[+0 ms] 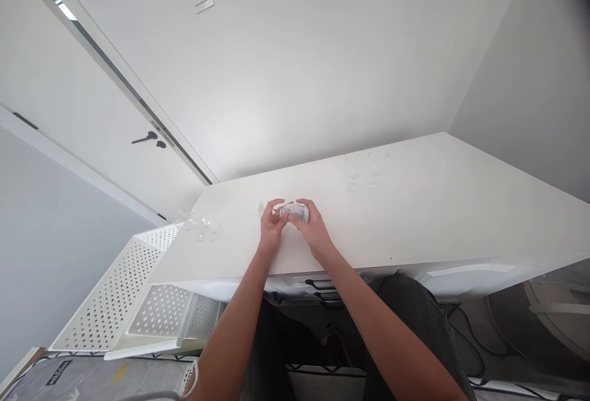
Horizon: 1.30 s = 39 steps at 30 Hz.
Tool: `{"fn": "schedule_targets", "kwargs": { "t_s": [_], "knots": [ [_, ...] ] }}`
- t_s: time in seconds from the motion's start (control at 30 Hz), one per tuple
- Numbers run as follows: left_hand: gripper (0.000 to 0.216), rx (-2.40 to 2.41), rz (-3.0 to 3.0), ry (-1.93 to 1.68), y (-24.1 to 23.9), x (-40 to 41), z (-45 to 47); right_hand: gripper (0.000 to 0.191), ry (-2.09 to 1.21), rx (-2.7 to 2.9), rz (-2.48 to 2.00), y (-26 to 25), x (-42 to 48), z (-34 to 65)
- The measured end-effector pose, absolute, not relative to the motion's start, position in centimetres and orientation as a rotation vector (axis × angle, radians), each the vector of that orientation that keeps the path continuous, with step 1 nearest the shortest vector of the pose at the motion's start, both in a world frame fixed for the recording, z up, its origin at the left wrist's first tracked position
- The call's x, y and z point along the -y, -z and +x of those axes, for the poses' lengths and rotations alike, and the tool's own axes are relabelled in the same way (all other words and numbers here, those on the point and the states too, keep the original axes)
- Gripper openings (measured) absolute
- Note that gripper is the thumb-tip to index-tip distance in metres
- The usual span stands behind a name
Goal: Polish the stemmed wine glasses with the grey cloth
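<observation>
My left hand (271,224) grips the stem of a clear wine glass (282,210) that lies sideways over the white table (415,216); its foot points left. My right hand (312,226) is closed around a grey-white cloth (299,213) pressed on the glass's bowl. Both hands meet near the middle of the table, close to its front edge.
Two clear glasses (366,167) stand at the table's far right of centre. Several more clear glasses (198,226) sit at the left corner. A white perforated rack (124,290) stands beside the table on the left. A door with a black handle (147,138) is behind.
</observation>
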State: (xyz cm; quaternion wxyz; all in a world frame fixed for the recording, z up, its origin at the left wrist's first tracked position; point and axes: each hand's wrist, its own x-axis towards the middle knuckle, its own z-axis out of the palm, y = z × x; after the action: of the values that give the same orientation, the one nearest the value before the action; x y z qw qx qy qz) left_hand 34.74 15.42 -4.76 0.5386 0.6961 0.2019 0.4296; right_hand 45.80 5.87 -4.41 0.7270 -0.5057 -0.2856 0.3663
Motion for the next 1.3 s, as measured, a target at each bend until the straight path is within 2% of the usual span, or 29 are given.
{"fn": "schedule_targets", "kwargs": {
  "t_s": [0.23, 0.43, 0.57, 0.7, 0.8, 0.87, 1.07, 1.17, 1.3],
  "knots": [
    [0.071, -0.349, 1.649, -0.939, 5.5, -15.6, 35.2, 0.040, -0.481, 0.568, -1.320, 4.6, -5.5, 47.4],
    [0.065, -0.289, 1.625, -0.770, 5.3, -15.3, 35.3, 0.036, -0.276, 0.518, -1.381, 3.7, -4.4, 48.4],
    [0.064, -0.536, 1.602, -0.946, 5.6, -15.6, 35.1, 0.035, -0.201, 0.473, -1.429, 2.7, -3.3, 49.8],
    [0.060, -0.722, 1.707, -1.191, 5.5, -15.9, 35.1, 0.047, -0.381, 0.578, -1.372, 2.7, -3.2, 50.8],
    [0.036, -0.589, 1.729, -1.064, 5.0, -15.5, 35.2, 0.054, -0.608, 0.693, -1.259, 3.1, -3.8, 50.7],
    [0.030, -0.561, 1.662, -0.978, 4.8, -15.0, 35.2, 0.054, -0.610, 0.790, -1.272, 3.1, -3.9, 50.6],
    [0.044, -0.679, 1.374, -1.063, 5.0, -15.2, 35.2, 0.051, -0.602, 1.371, -1.385, 1.9, -2.3, 50.9],
    [0.038, -0.767, 1.230, -1.056, 5.1, -15.6, 35.3, 0.048, -0.567, 1.580, -1.376, 1.4, -1.6, 50.8],
    [0.035, -0.770, 1.218, -1.059, 5.0, -15.7, 35.3, 0.053, -0.748, 1.240, -1.277, 1.2, -2.1, 50.1]
  ]
}}
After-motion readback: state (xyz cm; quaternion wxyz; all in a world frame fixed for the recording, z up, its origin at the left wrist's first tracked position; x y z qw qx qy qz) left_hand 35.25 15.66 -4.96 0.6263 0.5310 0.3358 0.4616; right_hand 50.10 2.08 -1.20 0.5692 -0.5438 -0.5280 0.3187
